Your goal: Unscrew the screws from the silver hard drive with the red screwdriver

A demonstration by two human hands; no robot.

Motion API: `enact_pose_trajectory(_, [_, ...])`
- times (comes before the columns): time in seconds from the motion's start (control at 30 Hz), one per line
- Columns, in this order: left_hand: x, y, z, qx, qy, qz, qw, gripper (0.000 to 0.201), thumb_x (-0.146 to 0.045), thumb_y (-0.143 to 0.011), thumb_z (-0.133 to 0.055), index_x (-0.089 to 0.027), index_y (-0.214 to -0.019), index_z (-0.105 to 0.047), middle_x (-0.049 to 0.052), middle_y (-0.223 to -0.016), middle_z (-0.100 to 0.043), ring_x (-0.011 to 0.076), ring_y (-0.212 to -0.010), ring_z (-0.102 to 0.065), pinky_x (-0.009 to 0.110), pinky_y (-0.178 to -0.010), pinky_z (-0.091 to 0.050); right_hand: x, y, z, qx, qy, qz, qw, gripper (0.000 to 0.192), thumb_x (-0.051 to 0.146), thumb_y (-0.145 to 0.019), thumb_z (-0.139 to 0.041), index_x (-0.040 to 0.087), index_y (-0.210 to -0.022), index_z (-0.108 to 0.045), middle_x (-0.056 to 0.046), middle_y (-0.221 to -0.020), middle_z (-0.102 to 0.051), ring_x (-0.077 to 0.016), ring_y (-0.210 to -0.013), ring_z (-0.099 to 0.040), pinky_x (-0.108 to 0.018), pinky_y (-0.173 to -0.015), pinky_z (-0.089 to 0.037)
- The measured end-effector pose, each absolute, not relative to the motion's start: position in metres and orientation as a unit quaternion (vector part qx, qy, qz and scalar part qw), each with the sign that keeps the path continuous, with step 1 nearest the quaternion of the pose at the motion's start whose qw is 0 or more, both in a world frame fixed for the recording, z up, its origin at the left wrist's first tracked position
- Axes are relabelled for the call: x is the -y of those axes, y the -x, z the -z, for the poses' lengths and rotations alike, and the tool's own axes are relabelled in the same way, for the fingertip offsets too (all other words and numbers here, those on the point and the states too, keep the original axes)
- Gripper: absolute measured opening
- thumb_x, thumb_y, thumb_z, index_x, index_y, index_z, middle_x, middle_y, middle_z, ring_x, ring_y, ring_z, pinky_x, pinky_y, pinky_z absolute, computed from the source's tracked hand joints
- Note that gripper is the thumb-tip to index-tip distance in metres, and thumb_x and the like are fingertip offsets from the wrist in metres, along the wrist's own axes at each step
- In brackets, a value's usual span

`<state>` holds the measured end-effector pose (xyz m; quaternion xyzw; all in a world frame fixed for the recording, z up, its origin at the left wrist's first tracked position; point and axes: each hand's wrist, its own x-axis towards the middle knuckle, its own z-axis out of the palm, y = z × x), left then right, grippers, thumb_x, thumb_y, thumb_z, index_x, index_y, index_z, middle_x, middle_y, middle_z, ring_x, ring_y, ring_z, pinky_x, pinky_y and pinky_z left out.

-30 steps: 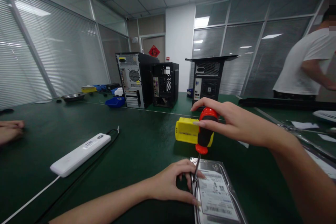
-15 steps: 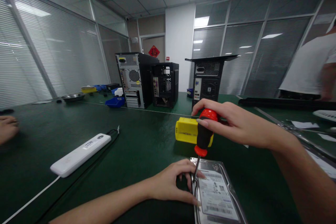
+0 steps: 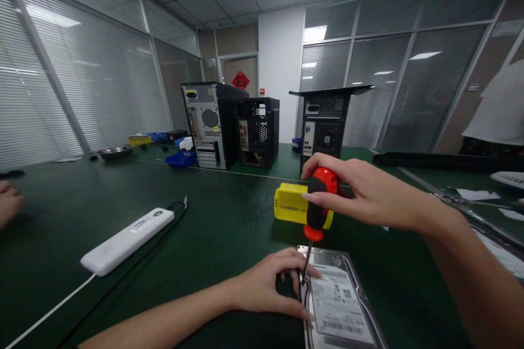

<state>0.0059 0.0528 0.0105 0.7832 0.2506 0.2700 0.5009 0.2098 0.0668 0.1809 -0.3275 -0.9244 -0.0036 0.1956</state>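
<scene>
Shifted toward 3 o'clock since the earlier frame, a white-shirted person [image 3: 497, 109] stands at the edge, while the right hand [image 3: 362, 191] has its fingers curled round a screwdriver [image 3: 317, 211], its tip meeting the hard drive [image 3: 336, 302] at their 6 o'clock, and the left hand [image 3: 266, 283] rests parted fingers on the drive's 9 o'clock side.

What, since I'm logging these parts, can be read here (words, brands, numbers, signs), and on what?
"福", apparently: red diamond sign.
Hard drive label: too small to read.
White power strip label: too small to read.
Yellow bin marking: too small to read.
I can read nothing else.
</scene>
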Motion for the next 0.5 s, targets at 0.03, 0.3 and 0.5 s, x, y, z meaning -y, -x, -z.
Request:
enact_pose_trajectory(0.03, [-0.0527, -0.0061, -0.0108, -0.253, -0.782, -0.27, 0.501, 0.06, -0.039, -0.061, -0.085, -0.022, -0.115, -0.064, 0.005, -0.112, -0.052, 0.0124, -0.077, -0.057, 0.029, -0.078, -0.046, -0.0665, -0.2094, -0.1808, 0.926, 0.323, 0.002, 0.196, 0.039, 0.056, -0.089, -0.044, 0.022, -0.108, -0.052, 0.0, -0.074, -0.061, -0.0162, -0.063, -0.056, -0.028, -0.059, -0.037])
enact_pose_trajectory(0.3, [-0.0543, -0.0061, -0.0079, -0.25, -0.783, -0.269, 0.502, 0.06, -0.038, -0.061, -0.085, -0.023, -0.115, -0.064, 0.005, -0.111, -0.052, 0.013, -0.078, -0.057, 0.031, -0.08, -0.048, -0.0711, -0.2084, -0.1799, 0.921, 0.324, 0.031, 0.212, 0.039, 0.058, -0.086, -0.049, 0.02, -0.095, -0.057, 0.0, -0.068, -0.061, -0.0152, -0.057, -0.053, -0.026, -0.054, -0.034])
enact_pose_trajectory(0.5, [-0.0536, -0.0057, -0.0086, -0.239, -0.781, -0.275, 0.508, 0.059, -0.039, -0.063, -0.084, -0.023, -0.116, -0.063, 0.005, -0.112, -0.051, 0.0127, -0.079, -0.056, 0.031, -0.08, -0.047, -0.0707, -0.2098, -0.178, 0.916, 0.339, 0.051, 0.209, 0.039, 0.055, -0.091, -0.04, 0.021, -0.101, -0.056, -0.001, -0.07, -0.062, -0.0165, -0.058, -0.055, -0.027, -0.055, -0.035])
